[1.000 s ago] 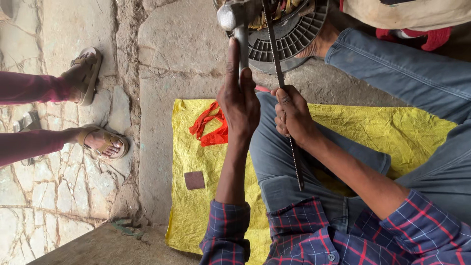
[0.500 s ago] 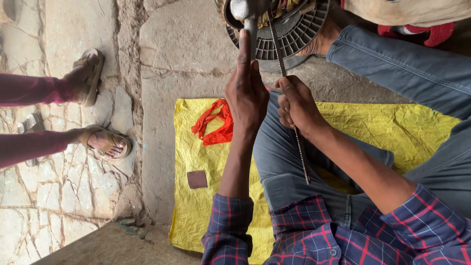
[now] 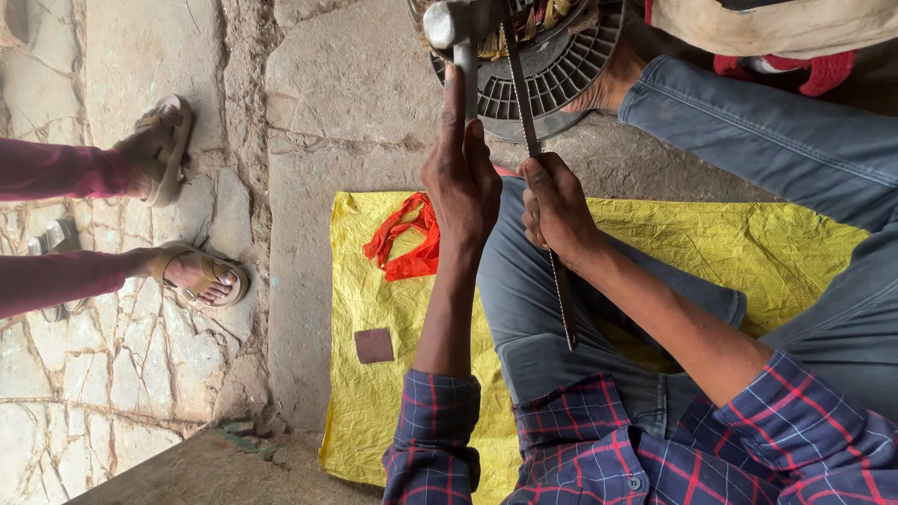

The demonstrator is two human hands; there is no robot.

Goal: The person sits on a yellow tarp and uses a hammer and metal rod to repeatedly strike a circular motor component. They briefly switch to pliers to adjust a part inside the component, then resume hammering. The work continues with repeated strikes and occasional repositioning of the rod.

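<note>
The left hand [image 3: 463, 182] is closed around the handle of a hammer [image 3: 452, 28], index finger stretched up along the shaft, with the metal head resting at the top of the view against a round black motor housing [image 3: 552, 79]. That housing has a ring of slotted vents around its rim, and copper-coloured windings show inside it. The right hand [image 3: 557, 206] is clamped on a hacksaw blade [image 3: 538, 187], a long thin toothed strip that runs from the windings down through the fist and out below it over the lap. The two hands sit just beside each other, not touching, each gripping its own tool.

The person sits on the stone floor [image 3: 346, 93] with legs in blue jeans [image 3: 767, 140] bent around the housing, one bare foot pressed against its right edge. Plaid sleeves in dark blue and red cover both forearms near the bottom of the view. Under the legs lies a yellow plastic sheet [image 3: 748, 252], crinkled and spread flat. On it, left of the left forearm, lies a crumpled orange-red cloth [image 3: 407, 243], and lower down a small brown square piece [image 3: 374, 345].

At the left edge, well apart from the work, another person's two feet in sandals [image 3: 196, 276] stand on cracked paving, with maroon trouser legs above them.
</note>
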